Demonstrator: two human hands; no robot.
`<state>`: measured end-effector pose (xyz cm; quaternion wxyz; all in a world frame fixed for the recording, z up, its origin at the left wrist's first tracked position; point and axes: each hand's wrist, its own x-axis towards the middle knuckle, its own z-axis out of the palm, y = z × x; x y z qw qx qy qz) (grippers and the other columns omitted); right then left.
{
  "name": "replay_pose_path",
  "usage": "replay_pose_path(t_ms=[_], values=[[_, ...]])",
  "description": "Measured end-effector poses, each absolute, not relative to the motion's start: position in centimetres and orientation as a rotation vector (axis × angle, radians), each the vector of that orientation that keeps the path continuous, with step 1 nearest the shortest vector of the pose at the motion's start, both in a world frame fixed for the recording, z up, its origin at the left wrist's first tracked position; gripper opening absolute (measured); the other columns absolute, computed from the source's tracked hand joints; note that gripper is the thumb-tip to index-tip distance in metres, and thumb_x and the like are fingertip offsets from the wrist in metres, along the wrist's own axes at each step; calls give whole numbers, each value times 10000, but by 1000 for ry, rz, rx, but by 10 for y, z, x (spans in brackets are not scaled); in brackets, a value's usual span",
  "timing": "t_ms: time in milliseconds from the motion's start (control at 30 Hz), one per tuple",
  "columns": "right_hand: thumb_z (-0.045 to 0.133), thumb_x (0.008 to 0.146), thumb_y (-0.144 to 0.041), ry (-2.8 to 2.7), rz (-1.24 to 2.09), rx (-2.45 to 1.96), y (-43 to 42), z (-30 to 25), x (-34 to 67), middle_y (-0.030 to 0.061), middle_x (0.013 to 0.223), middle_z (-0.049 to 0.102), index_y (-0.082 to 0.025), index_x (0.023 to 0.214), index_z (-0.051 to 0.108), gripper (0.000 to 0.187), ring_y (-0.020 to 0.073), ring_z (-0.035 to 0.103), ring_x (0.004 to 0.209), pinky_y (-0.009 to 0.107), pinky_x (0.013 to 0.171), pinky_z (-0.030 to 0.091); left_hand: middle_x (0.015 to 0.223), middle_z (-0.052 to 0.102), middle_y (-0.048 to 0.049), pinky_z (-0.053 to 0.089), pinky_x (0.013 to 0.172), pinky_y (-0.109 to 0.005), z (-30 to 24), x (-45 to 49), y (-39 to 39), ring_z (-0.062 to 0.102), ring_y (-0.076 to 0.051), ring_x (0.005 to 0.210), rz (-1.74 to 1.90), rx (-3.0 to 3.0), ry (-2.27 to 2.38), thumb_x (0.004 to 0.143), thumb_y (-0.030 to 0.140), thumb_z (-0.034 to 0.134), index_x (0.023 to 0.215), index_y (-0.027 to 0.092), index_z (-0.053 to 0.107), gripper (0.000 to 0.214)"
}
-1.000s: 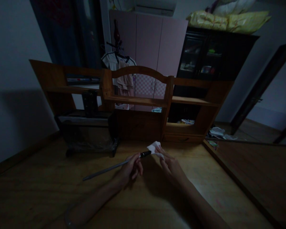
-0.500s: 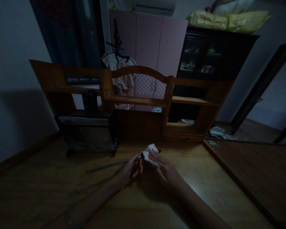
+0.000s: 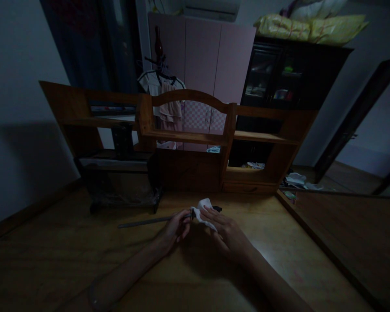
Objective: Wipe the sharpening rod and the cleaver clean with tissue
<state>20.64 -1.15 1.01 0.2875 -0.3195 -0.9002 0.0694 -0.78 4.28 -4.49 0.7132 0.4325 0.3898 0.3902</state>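
Observation:
A long, thin grey rod (image 3: pixel 144 223) with dark parts toward its right end lies across in front of me. My left hand (image 3: pixel 177 227) is closed around it, near a small dark collar. My right hand (image 3: pixel 227 234) presses a crumpled white tissue or cloth (image 3: pixel 204 203) over the rod's right section, fingers bent over it. A black tip (image 3: pixel 217 209) sticks out beyond the white piece. What the rod belongs to cannot be made out in this dim light, and the part under the white piece is hidden.
Below my hands spreads a wooden desktop (image 3: pixel 169 281). A wooden shelf unit (image 3: pixel 188 138) rises at its back, with a dark, boxy device (image 3: pixel 120 186) standing at the left. A raised wooden edge (image 3: pixel 315 236) runs along the right side.
The rod's left end has risen slightly, so it lies more level. My left hand has shifted a little left. The right hand and white piece have moved slightly over the rod.

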Motion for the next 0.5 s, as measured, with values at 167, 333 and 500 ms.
replay_pose_path(t_ms=[167, 333, 500], values=[[470, 827, -158, -2415, 143, -801, -13, 13, 209, 68, 1431, 419, -191, 1376, 431, 551, 229, 338, 1351, 445, 1106, 341, 331, 348, 80, 137, 282, -195, -57, -8, 49, 267, -59, 208, 924, 948, 850, 787, 512, 463, 556, 214, 372, 388], [475, 796, -142, -2441, 121, -828, -12, 13, 209, 75, 1428, 427, -170, 1368, 442, 574, 226, 338, 1353, 444, 1114, 329, 319, 345, 81, 160, 275, -197, -59, -9, 50, 253, -65, 199, 900, 937, 839, 788, 489, 461, 545, 217, 383, 373], [476, 795, -156, -2447, 18, -816, -8, 13, 219, 77, 1424, 434, -161, 1320, 498, 526, 224, 365, 1339, 430, 1103, 351, 262, 341, 59, 441, 468, -223, -51, -8, 42, 315, -79, 229, 935, 928, 791, 827, 492, 434, 467, 218, 366, 457]])
